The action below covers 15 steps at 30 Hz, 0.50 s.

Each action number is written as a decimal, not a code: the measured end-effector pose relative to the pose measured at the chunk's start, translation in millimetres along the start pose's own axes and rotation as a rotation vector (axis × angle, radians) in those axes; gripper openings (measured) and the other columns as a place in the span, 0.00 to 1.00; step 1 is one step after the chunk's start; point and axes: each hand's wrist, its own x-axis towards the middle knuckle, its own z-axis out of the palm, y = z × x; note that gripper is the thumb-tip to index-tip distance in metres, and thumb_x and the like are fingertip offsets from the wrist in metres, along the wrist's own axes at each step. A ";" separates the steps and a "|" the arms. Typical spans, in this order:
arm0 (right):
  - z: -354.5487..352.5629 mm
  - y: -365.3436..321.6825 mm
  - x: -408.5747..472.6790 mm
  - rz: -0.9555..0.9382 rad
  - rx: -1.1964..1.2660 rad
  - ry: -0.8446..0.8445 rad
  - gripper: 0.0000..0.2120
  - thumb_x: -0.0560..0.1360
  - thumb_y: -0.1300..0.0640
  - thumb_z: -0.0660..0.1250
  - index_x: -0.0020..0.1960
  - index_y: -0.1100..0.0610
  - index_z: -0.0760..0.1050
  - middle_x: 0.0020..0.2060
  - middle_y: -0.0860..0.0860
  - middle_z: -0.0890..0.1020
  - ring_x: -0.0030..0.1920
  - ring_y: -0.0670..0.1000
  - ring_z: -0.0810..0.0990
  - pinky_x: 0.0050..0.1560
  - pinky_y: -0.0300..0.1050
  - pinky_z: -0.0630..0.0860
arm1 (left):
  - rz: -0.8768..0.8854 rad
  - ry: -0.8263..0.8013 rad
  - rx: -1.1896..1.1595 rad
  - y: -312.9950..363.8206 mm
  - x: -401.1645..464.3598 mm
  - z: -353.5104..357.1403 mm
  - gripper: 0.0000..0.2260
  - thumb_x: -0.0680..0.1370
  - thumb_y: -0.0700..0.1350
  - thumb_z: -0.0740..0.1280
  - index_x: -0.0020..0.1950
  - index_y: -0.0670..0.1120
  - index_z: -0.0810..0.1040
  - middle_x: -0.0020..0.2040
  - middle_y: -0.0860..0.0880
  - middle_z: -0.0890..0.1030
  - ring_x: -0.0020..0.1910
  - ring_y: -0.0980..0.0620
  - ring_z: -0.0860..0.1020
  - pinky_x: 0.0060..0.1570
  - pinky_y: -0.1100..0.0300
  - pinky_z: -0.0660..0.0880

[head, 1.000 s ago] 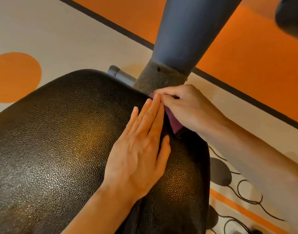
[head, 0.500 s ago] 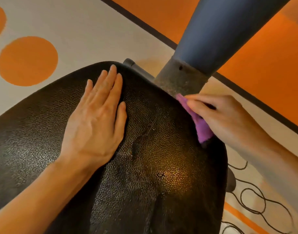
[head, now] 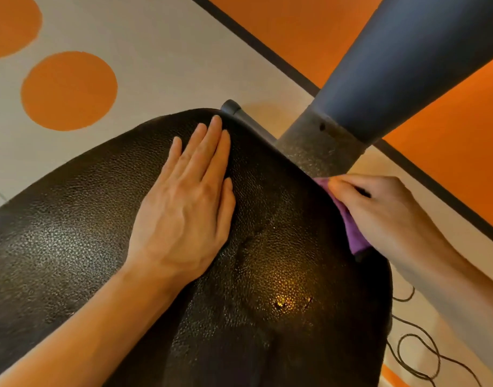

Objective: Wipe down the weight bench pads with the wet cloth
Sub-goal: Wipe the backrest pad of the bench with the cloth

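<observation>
- The purple cloth (head: 351,230) is sitting at the right edge of the bench pad (head: 281,261), right of the frame's centre, squashed between the pad's side and the right hand (head: 379,213). Only a strip of it is showing; the rest is tucked under the hand.
- The right hand is gripping the cloth with curled fingers and pressing it against the pad's rim, fingertips pointing toward the upper left of the frame.
- The left hand (head: 189,208) is lying flat on top of the pad, a bit left of centre, fingers straight and close together, thumb alongside, palm down. It's holding nothing, just resting on the surface.
- The pad itself is filling most of the lower half of the frame: black, pebbly texture, with a shiny spot catching light in the lower middle.
- Just beyond the pad's far edge, a grey post (head: 379,79) is running up to the upper right, and a small dark tube end (head: 231,107) is poking out beside the left fingertips.
- The floor around it is showing pale with orange circles (head: 69,90) in the upper left, a big orange area (head: 449,163) edged by a dark stripe on the right, and thin black squiggly lines (head: 418,356) in the lower right.
</observation>
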 end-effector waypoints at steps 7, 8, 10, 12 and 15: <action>42.1 -63.1 60.4 -0.275 -0.074 -0.001 0.11 0.80 0.50 0.58 0.46 0.48 0.78 0.32 0.41 0.73 0.31 0.37 0.72 0.30 0.30 0.65 | -0.002 0.004 -0.004 -0.2 -0.4 0.9 0.25 0.83 0.49 0.52 0.79 0.42 0.57 0.80 0.45 0.55 0.80 0.49 0.52 0.79 0.51 0.50; 30.7 -46.7 47.5 -0.227 -0.097 -0.015 0.09 0.80 0.48 0.58 0.52 0.43 0.77 0.35 0.37 0.73 0.34 0.34 0.72 0.33 0.29 0.67 | 0.002 0.004 -0.010 -0.5 0.1 0.6 0.25 0.83 0.49 0.52 0.79 0.42 0.57 0.80 0.45 0.55 0.80 0.49 0.52 0.79 0.51 0.50; 11.7 -25.5 16.4 -0.087 -0.107 -0.021 0.09 0.79 0.46 0.58 0.50 0.37 0.76 0.38 0.32 0.72 0.39 0.34 0.71 0.39 0.32 0.66 | 0.008 0.009 -0.024 -0.4 0.4 0.9 0.25 0.83 0.49 0.52 0.79 0.41 0.57 0.80 0.45 0.56 0.80 0.49 0.53 0.79 0.50 0.51; 15.2 -30.8 25.4 -0.035 -0.059 -0.049 0.12 0.80 0.48 0.58 0.42 0.41 0.78 0.37 0.39 0.76 0.40 0.39 0.72 0.40 0.38 0.67 | 0.000 0.028 -0.019 -1.3 0.3 1.6 0.25 0.83 0.49 0.52 0.79 0.41 0.58 0.80 0.44 0.57 0.79 0.48 0.54 0.78 0.50 0.53; 45.1 -78.7 69.0 -0.072 -0.056 -0.047 0.15 0.79 0.50 0.60 0.42 0.56 0.81 0.38 0.55 0.81 0.40 0.54 0.78 0.38 0.49 0.70 | -0.004 0.033 -0.005 -1.6 2.3 3.1 0.25 0.83 0.49 0.52 0.78 0.41 0.59 0.79 0.44 0.58 0.79 0.48 0.55 0.78 0.51 0.52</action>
